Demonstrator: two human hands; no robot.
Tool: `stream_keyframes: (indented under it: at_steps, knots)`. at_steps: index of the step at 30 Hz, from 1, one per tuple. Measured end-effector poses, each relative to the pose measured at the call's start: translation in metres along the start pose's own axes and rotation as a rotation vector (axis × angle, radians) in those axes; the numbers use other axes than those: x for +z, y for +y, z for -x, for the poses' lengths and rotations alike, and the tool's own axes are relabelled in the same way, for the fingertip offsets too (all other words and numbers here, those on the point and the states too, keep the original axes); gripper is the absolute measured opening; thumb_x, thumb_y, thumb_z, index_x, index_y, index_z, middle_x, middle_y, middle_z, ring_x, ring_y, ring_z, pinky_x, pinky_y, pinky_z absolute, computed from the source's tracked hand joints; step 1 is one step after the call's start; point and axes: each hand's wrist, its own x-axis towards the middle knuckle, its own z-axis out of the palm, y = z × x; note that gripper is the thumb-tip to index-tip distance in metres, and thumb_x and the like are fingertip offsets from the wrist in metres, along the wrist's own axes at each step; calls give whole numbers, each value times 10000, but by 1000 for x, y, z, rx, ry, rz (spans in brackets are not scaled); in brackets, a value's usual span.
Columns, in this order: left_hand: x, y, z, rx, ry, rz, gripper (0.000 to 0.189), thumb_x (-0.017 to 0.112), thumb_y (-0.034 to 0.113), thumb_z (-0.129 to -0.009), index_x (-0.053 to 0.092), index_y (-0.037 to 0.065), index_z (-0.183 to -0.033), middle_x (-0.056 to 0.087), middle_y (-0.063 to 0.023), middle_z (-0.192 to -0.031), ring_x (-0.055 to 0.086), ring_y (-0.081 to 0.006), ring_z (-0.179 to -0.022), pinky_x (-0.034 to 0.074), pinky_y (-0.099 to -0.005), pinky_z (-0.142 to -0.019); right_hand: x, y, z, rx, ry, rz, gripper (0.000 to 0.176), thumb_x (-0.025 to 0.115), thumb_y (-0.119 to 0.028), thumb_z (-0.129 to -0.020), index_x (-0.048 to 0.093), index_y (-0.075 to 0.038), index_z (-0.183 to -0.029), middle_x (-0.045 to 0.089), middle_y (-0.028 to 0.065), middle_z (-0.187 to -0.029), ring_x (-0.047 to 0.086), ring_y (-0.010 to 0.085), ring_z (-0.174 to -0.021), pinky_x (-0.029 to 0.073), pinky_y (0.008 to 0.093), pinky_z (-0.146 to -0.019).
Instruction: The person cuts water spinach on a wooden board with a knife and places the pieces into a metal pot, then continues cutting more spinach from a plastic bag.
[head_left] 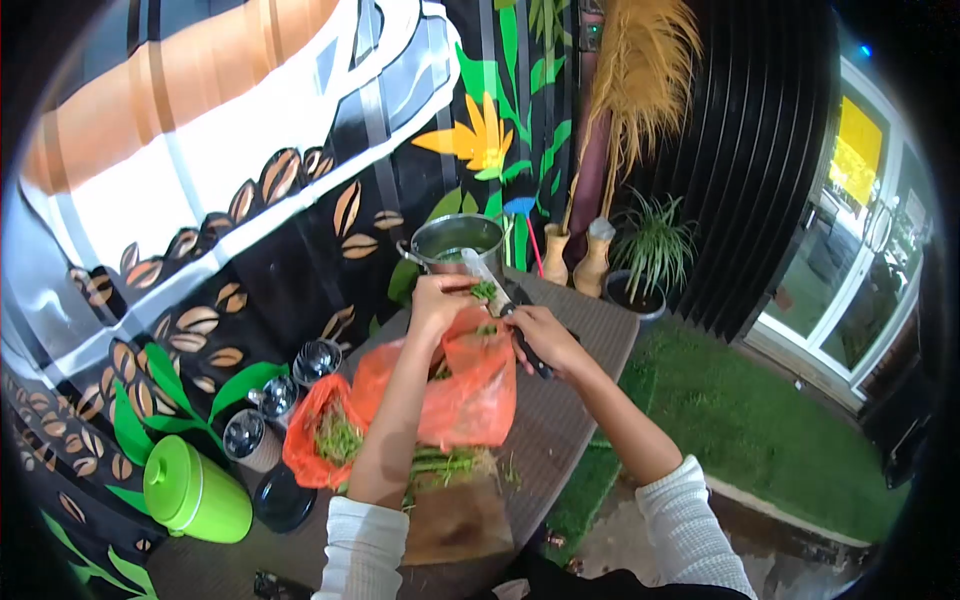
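My right hand (545, 340) is closed around the black handle of a knife (484, 268), whose broad blade points up and left toward the pot. At the blade, my left hand (442, 303) has its fingers bent against a small clump of chopped green herbs (484, 291). Just beyond both hands stands a metal pot (430, 263) with green contents inside. Below the hands lies a crumpled orange-red plastic bag (475, 405). Green stems (445, 466) rest at the far end of a wooden cutting board (455, 525), partly behind my left forearm.
A red bag of green trimmings (338, 438) sits left of my forearm. Glasses (275, 396), a black dish (284, 499) and a lime-green lidded container (195, 490) line the table's left side. Past the far edge are vases (594, 262) and a potted plant (650, 250).
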Motion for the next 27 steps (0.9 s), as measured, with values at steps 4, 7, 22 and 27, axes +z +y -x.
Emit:
stream_keyframes:
  at_steps: [4, 7, 22, 27]
  knots:
    - [-12, 6, -103, 55, 154, -54, 346, 717, -87, -636, 679, -58, -978, 686, -104, -919, 641, -144, -784, 517, -250, -722, -38, -20, -116, -110, 2, 100, 302, 422, -252, -911, 532, 21, -849, 482, 70, -500, 459, 157, -358, 379, 280, -372]
    - [-29, -28, -167, 55, 217, -39, 346, 680, -90, -662, 687, -22, -1001, 689, -86, -921, 640, -147, -793, 510, -247, -727, -61, -10, -196, -198, -6, 272, 343, 480, -264, -862, 549, 40, -717, 537, 118, -506, 530, 206, -375, 435, 329, -406]
    - [-43, -99, -225, 133, 583, -675, 183, 694, -71, -602, 710, 26, -756, 677, -105, -699, 644, -131, -621, 517, -257, -615, -92, 45, -306, -191, -69, 476, 305, 510, -243, -821, 553, 30, -694, 522, 89, -458, 519, 180, -337, 412, 310, -343]
    - [-37, -110, -218, 149, 524, -676, 131, 687, -59, -616, 710, 22, -716, 674, -120, -692, 643, -155, -606, 514, -270, -600, -87, 52, -310, -200, -90, 407, 299, 522, -240, -818, 558, 34, -705, 505, 76, -455, 493, 165, -325, 395, 296, -333]
